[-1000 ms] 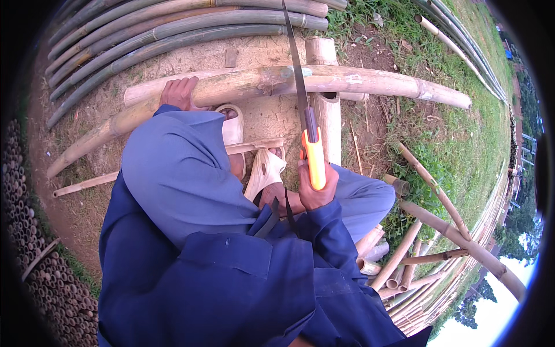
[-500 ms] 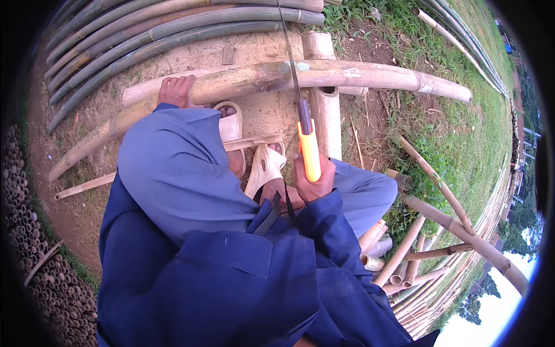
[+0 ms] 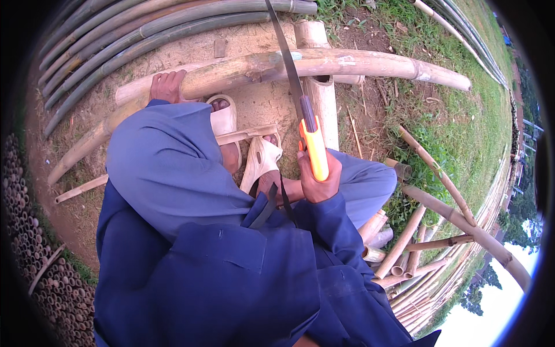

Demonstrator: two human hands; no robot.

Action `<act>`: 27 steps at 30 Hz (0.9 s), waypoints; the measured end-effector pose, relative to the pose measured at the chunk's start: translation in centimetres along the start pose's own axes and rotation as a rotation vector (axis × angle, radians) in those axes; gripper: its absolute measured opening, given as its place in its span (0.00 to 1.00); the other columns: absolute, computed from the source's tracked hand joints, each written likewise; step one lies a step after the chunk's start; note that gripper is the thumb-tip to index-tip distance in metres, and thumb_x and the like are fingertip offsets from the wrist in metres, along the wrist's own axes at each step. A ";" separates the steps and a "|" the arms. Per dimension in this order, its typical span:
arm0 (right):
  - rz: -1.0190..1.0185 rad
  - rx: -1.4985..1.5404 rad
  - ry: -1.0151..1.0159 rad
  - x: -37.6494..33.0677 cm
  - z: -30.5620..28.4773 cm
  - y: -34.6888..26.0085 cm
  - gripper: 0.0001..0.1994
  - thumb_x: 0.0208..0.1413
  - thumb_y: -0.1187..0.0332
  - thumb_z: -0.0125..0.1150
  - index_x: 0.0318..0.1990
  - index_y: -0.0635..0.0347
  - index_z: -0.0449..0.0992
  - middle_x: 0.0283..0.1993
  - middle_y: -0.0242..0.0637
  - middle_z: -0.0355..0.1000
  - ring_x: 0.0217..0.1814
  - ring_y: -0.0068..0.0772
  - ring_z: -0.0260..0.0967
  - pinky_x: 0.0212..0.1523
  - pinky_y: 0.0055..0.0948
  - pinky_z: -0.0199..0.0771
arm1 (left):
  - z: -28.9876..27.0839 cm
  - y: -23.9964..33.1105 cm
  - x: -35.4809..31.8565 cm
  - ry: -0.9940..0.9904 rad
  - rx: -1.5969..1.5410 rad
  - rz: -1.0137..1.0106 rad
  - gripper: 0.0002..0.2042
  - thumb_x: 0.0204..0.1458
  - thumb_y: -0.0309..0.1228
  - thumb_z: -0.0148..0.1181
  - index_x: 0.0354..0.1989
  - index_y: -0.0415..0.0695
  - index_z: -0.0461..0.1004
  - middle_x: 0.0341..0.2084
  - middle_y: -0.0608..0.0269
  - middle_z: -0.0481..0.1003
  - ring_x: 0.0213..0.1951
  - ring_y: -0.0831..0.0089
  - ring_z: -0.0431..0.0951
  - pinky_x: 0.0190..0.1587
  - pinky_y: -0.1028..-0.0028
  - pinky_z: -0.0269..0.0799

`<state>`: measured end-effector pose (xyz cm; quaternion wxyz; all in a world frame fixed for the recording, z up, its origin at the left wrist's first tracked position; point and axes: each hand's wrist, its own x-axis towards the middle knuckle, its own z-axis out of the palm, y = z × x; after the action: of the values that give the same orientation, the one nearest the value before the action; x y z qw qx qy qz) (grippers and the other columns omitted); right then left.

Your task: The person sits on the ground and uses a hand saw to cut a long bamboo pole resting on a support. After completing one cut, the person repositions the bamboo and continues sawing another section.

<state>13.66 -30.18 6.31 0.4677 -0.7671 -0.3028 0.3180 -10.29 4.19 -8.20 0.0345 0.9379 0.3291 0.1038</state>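
Observation:
My right hand (image 3: 317, 184) grips the orange handle of a hand saw (image 3: 311, 144). Its dark blade (image 3: 284, 55) runs up and away, crossing a long pale bamboo pole (image 3: 358, 62) that lies across a short upright-lying bamboo block (image 3: 321, 98). My left hand (image 3: 167, 87) presses down on the same pole further left. My blue sleeves and knee fill the lower middle. My feet in pale sandals (image 3: 260, 159) rest on the dirt just below the pole.
Long green bamboo poles (image 3: 144, 34) lie stacked at the top left. Cut bamboo pieces (image 3: 399, 254) and leaning poles (image 3: 462, 220) lie at the right on grass. Stacked bamboo ends (image 3: 34, 254) line the left edge.
The saw has slid back toward me along the cut, the handle a little lower and the blade tilted more to the left. My left hand stays on the pole.

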 end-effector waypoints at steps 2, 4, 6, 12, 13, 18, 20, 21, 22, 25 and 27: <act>-0.033 0.022 -0.009 -2.6 -1.2 -0.5 0.13 0.58 0.79 0.61 0.50 0.71 0.78 0.34 0.41 0.79 0.35 0.25 0.77 0.40 0.28 0.76 | 0.2 0.0 0.0 -0.004 0.006 -0.002 0.42 0.27 0.55 0.78 0.53 0.44 0.74 0.39 0.58 0.77 0.46 0.58 0.77 0.54 0.61 0.69; 0.091 -0.077 -0.035 -5.0 -2.1 -2.1 0.17 0.58 0.80 0.61 0.56 0.73 0.77 0.46 0.44 0.82 0.48 0.28 0.79 0.53 0.27 0.74 | 0.5 -0.3 0.1 -0.012 0.007 -0.011 0.42 0.27 0.55 0.78 0.53 0.44 0.74 0.39 0.58 0.77 0.46 0.58 0.77 0.54 0.61 0.69; -0.048 -0.130 -0.025 -4.7 -2.0 -1.3 0.21 0.57 0.78 0.60 0.59 0.69 0.75 0.42 0.47 0.82 0.46 0.32 0.82 0.48 0.28 0.78 | 0.8 -0.6 0.2 -0.017 0.007 -0.013 0.42 0.27 0.55 0.78 0.53 0.44 0.74 0.39 0.58 0.77 0.46 0.58 0.77 0.54 0.61 0.69; -0.072 -0.021 0.005 1.2 0.5 -1.0 0.03 0.57 0.78 0.65 0.35 0.69 0.77 0.25 0.32 0.71 0.27 0.17 0.64 0.30 0.23 0.68 | 0.7 -1.1 0.2 -0.005 0.020 0.004 0.41 0.28 0.55 0.78 0.52 0.44 0.74 0.39 0.58 0.77 0.45 0.58 0.77 0.54 0.61 0.69; -0.038 -0.014 0.006 1.0 0.2 -1.0 0.03 0.57 0.78 0.65 0.37 0.69 0.77 0.26 0.32 0.72 0.27 0.17 0.65 0.31 0.23 0.68 | 0.8 -1.0 0.3 -0.004 0.021 0.012 0.41 0.28 0.55 0.78 0.52 0.44 0.74 0.39 0.58 0.77 0.45 0.58 0.77 0.54 0.61 0.69; 0.038 -0.091 -0.023 -4.5 -2.4 -2.1 0.12 0.58 0.79 0.60 0.49 0.72 0.78 0.32 0.38 0.79 0.33 0.24 0.77 0.37 0.26 0.75 | 1.4 -1.3 0.5 0.017 0.025 0.018 0.41 0.28 0.55 0.78 0.52 0.44 0.74 0.38 0.58 0.77 0.45 0.58 0.77 0.53 0.61 0.69; 0.021 -0.068 0.005 -4.1 -1.8 -1.1 0.12 0.58 0.79 0.60 0.49 0.72 0.78 0.32 0.39 0.80 0.34 0.24 0.77 0.37 0.25 0.76 | 1.5 -1.4 0.5 0.025 0.036 0.022 0.41 0.28 0.55 0.78 0.52 0.44 0.74 0.38 0.58 0.77 0.45 0.58 0.77 0.53 0.61 0.69; 0.061 0.009 -0.006 -2.9 -1.3 -0.6 0.09 0.58 0.79 0.60 0.45 0.72 0.78 0.29 0.39 0.78 0.31 0.24 0.76 0.35 0.26 0.75 | 1.5 -1.4 0.4 0.008 0.022 0.007 0.42 0.27 0.55 0.78 0.54 0.45 0.74 0.40 0.57 0.77 0.46 0.58 0.77 0.54 0.61 0.69; 0.025 -0.088 0.005 -1.1 -0.4 0.0 0.05 0.58 0.78 0.61 0.40 0.71 0.78 0.26 0.40 0.76 0.27 0.22 0.72 0.31 0.28 0.73 | 1.5 -1.2 0.2 -0.008 0.007 -0.008 0.43 0.27 0.54 0.79 0.55 0.45 0.73 0.41 0.57 0.77 0.47 0.58 0.76 0.54 0.61 0.68; -0.050 -0.030 0.006 -0.3 0.5 0.2 0.04 0.58 0.78 0.63 0.39 0.70 0.77 0.26 0.31 0.71 0.27 0.18 0.65 0.30 0.24 0.67 | 1.2 -1.0 -0.2 -0.011 0.002 -0.006 0.45 0.26 0.54 0.79 0.56 0.45 0.73 0.42 0.57 0.77 0.47 0.58 0.76 0.54 0.61 0.68; 0.017 0.011 0.045 -1.2 -0.2 -0.5 0.05 0.57 0.77 0.62 0.39 0.71 0.77 0.24 0.38 0.73 0.26 0.22 0.69 0.30 0.30 0.71 | 1.2 -0.9 -0.1 0.001 -0.002 0.015 0.45 0.26 0.54 0.79 0.56 0.45 0.73 0.41 0.58 0.77 0.46 0.58 0.76 0.53 0.61 0.68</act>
<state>12.97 -31.03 7.11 0.4760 -0.7739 -0.2840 0.3065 -10.68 4.86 -9.52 0.0347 0.9402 0.3221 0.1051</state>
